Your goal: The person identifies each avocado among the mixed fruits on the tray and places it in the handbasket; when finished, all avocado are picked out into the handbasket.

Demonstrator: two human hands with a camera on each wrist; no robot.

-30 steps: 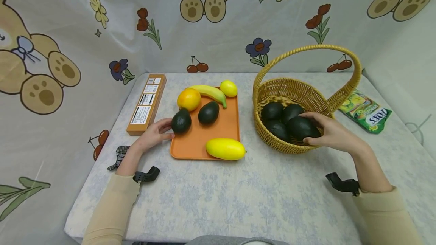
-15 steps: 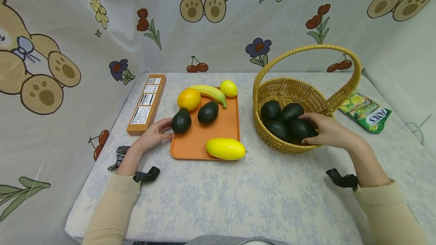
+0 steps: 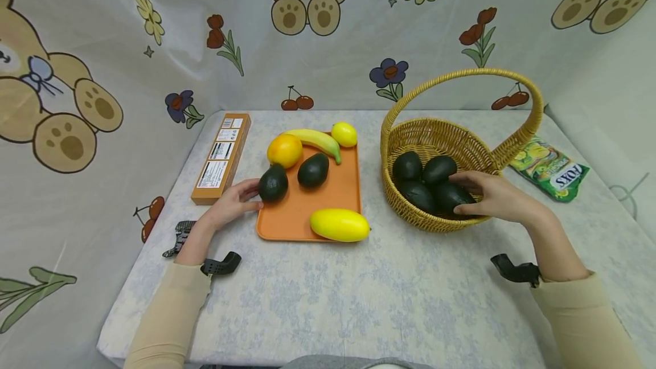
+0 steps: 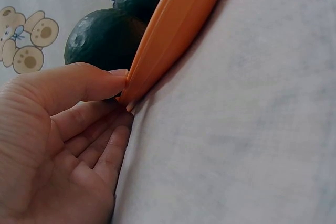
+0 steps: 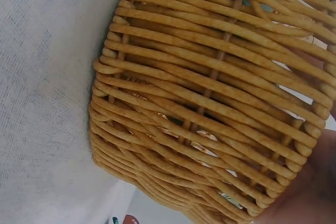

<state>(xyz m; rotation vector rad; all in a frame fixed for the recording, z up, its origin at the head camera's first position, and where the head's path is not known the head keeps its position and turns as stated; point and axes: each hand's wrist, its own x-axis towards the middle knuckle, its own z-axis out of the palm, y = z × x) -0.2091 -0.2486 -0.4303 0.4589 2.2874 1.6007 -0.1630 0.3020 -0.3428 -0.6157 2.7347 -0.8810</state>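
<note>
In the head view my left hand [image 3: 229,207] touches the left rim of the orange tray [image 3: 307,215], beside a dark avocado [image 3: 273,183]. The left wrist view has the thumb on the tray's rim [image 4: 168,30], its fingers loosely extended below. Over the right rim of the wicker basket [image 3: 417,218] reaches my right hand [image 3: 494,195], thumb and fingers round the front right avocado [image 3: 449,198]. Three other avocados lie beside it. In the right wrist view the basket wall [image 5: 210,77] hides the fingertips.
On the tray are a second avocado [image 3: 313,171], an orange [image 3: 284,151], a banana [image 3: 318,139], a lemon [image 3: 344,134] and a yellow fruit [image 3: 340,225]. Left stands a long box [image 3: 221,158]; right of the basket lies a green packet [image 3: 550,168]. The basket's handle [image 3: 461,74] arches high.
The avocado at my right hand has settled lower and slightly left in the basket, and the ones beside it have shifted a little. My left hand has stayed at the tray.
</note>
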